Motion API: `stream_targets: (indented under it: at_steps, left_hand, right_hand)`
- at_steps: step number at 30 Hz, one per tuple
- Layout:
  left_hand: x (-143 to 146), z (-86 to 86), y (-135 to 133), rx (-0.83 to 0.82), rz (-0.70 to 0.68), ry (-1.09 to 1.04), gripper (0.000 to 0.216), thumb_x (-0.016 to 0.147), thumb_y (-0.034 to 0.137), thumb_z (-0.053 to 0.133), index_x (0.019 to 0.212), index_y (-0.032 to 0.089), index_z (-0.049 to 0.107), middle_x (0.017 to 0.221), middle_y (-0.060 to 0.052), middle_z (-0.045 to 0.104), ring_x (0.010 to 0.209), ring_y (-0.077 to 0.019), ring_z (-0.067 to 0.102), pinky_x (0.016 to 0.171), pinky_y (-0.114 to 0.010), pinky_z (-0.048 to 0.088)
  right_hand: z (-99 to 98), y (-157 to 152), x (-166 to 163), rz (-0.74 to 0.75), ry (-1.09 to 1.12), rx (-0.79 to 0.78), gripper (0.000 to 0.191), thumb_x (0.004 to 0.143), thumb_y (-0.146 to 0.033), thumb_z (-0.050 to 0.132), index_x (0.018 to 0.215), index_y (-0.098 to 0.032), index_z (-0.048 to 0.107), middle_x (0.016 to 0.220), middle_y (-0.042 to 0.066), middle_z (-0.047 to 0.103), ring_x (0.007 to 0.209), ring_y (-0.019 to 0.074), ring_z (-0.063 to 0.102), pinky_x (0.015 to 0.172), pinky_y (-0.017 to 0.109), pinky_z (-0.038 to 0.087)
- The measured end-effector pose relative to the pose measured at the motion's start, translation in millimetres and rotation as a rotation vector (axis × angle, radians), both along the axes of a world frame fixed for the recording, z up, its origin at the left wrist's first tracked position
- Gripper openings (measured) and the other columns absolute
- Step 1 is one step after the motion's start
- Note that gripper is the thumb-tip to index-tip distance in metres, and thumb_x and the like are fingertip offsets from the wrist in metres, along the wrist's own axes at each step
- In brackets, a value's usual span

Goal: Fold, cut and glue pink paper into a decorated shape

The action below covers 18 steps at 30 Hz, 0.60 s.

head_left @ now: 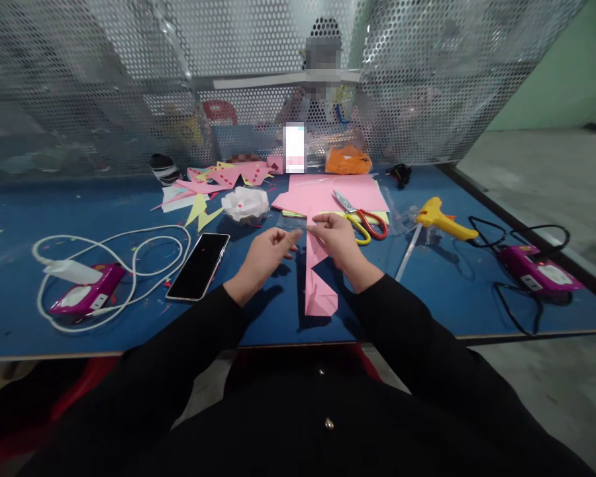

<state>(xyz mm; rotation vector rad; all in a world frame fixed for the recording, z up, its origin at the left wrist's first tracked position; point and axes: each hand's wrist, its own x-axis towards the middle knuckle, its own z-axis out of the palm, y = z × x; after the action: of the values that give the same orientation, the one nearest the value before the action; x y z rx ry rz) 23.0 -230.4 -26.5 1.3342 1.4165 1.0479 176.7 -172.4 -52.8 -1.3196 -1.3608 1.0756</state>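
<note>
A cut piece of pink paper (314,291), with notched edges and a folded lower end, hangs upright in front of me. My right hand (345,248) pinches its upper part between thumb and fingers. Just left of the paper is my left hand (268,257), its fingers curled and thumb pressed toward them; whether anything small is between them is hidden. Behind my hands lies a stack of pink sheets (347,189) with yellow paper under it. Scissors (375,224) with red and yellow handles rest at its front right corner.
Left are a phone (199,266), crumpled white paper (246,204), paper scraps (233,173) and a purple power strip (89,291) with a white cable. Right are a yellow glue gun (444,218) and another purple power strip (539,270). A perforated metal screen (258,40) stands behind the blue table (144,338).
</note>
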Motion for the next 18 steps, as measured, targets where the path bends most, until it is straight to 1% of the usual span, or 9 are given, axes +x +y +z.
stream_targets:
  at_steps: [3,5,7,10,11,13,15,16,18]
  left_hand:
    - [8,1.3,3,-0.09,-0.134,-0.01,0.025,0.068,0.032,0.084,0.073,0.016,0.066,0.067,-0.002,0.066,0.064,-0.014,0.061,0.062,-0.027,0.045]
    - [10,2.8,5,-0.124,-0.182,-0.02,0.016,0.069,0.024,0.08,0.072,0.015,0.067,0.067,-0.002,0.066,0.062,-0.0122,0.059,0.065,-0.027,0.047]
    - [7,7.5,8,-0.144,-0.203,-0.023,0.009,0.072,0.02,0.075,0.071,0.016,0.067,0.066,0.0,0.065,0.061,-0.0108,0.057,0.065,-0.027,0.046]
    - [-3,22.8,13,-0.155,-0.254,-0.007,0.003,0.074,0.017,0.071,0.073,0.017,0.068,0.068,0.002,0.064,0.062,-0.0096,0.055,0.066,-0.025,0.045]
    - [-7,29.5,15,-0.153,-0.282,0.004,0.001,0.074,0.017,0.071,0.074,0.016,0.07,0.069,0.002,0.065,0.063,-0.0092,0.055,0.067,-0.024,0.044]
    - [-16,43.2,21,-0.159,-0.372,0.04,0.003,0.073,0.017,0.072,0.076,0.016,0.072,0.069,0.002,0.065,0.064,-0.0094,0.054,0.068,-0.024,0.044]
    - [-22,55.4,29,-0.106,-0.571,0.135,0.007,0.074,0.02,0.07,0.079,0.017,0.073,0.07,0.002,0.066,0.065,-0.0101,0.056,0.069,-0.024,0.045]
    - [-24,60.6,33,-0.081,-0.679,0.185,0.007,0.074,0.021,0.07,0.08,0.018,0.074,0.072,0.002,0.067,0.067,-0.0108,0.057,0.07,-0.025,0.045]
    - [-25,69.2,44,-0.051,-0.894,0.3,0.009,0.074,0.023,0.07,0.08,0.019,0.075,0.074,0.001,0.07,0.07,-0.0129,0.06,0.071,-0.026,0.047]
  right_hand:
    - [3.5,-3,0,-0.043,0.142,0.027,0.025,0.072,-0.031,0.07,0.091,-0.019,0.058,0.056,-0.009,0.046,0.048,0.0093,0.042,0.049,0.024,0.034]
    - [3.9,-7,2,-0.052,0.209,0.051,0.028,0.071,-0.036,0.072,0.088,-0.019,0.058,0.055,-0.01,0.045,0.047,0.0086,0.04,0.047,0.024,0.032]
    - [3.8,-12,7,-0.051,0.259,0.082,0.03,0.075,-0.045,0.07,0.085,-0.019,0.059,0.056,-0.008,0.046,0.048,0.0084,0.04,0.047,0.024,0.032]
    - [5.2,-21,20,-0.03,0.305,0.135,0.038,0.087,-0.056,0.054,0.088,-0.018,0.063,0.065,-0.002,0.057,0.053,0.0105,0.049,0.049,0.024,0.038]
    - [6.6,-25,25,-0.013,0.31,0.154,0.037,0.088,-0.054,0.054,0.092,-0.019,0.065,0.071,0.0,0.063,0.058,0.0118,0.053,0.052,0.025,0.041]
    - [11.0,-34,35,0.036,0.307,0.205,0.029,0.083,-0.045,0.065,0.1,-0.021,0.068,0.089,0.004,0.07,0.074,0.0152,0.063,0.065,0.03,0.051]
    - [16.8,-44,44,0.118,0.198,0.383,0.026,0.078,-0.033,0.073,0.103,-0.024,0.071,0.104,0.005,0.073,0.095,0.0193,0.066,0.084,0.036,0.053]
    - [19.7,-50,48,0.173,0.093,0.52,0.023,0.081,-0.028,0.072,0.104,-0.025,0.072,0.109,0.005,0.073,0.102,0.0206,0.066,0.091,0.039,0.052]
    - [24.4,-61,54,0.298,-0.166,0.803,0.019,0.09,-0.024,0.062,0.106,-0.026,0.073,0.114,0.006,0.073,0.107,0.0207,0.066,0.094,0.041,0.051]
